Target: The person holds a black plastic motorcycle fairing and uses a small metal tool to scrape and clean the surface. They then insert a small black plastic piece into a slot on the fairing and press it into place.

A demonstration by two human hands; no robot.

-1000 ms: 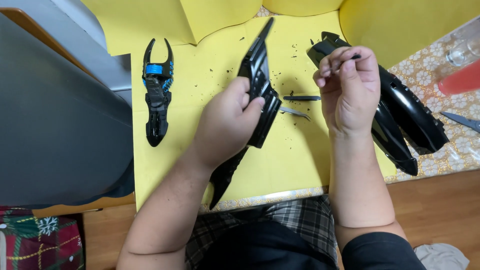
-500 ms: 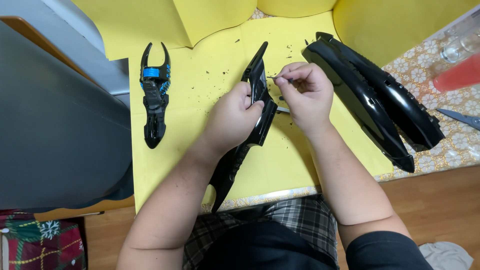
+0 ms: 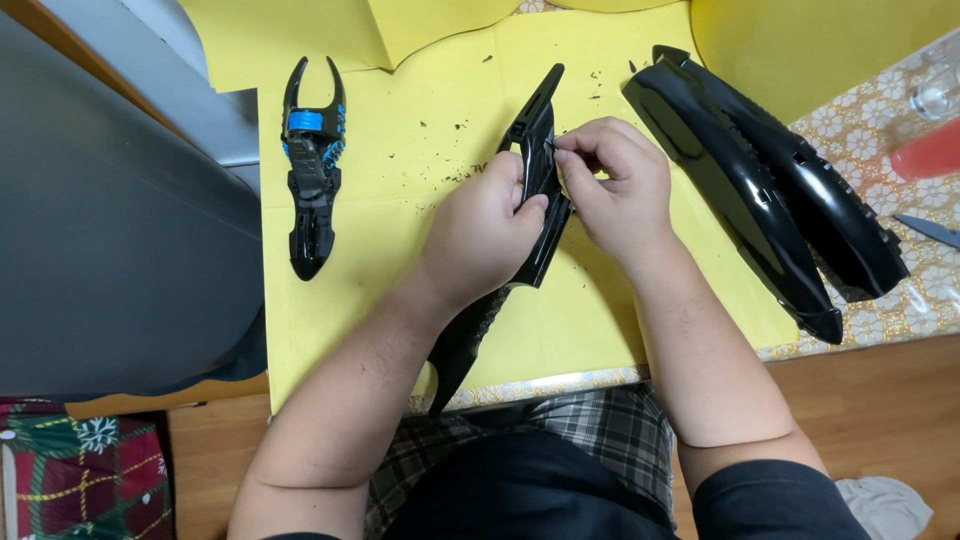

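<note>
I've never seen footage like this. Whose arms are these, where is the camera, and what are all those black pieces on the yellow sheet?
There is no machine here: the arms belong to a person wearing a camera on the head, so the single view looks straight down at the hands and lap. The left hand grips a long, narrow black plastic panel that lies on a yellow sheet. The right hand pinches something very small against that panel's upper part; it is too tiny to identify. To the left lies a smaller black part with blue trim and two prongs. To the right lie two large glossy black curved covers, partly on a flowered tablecloth. Dark crumbs dot the sheet.
</note>
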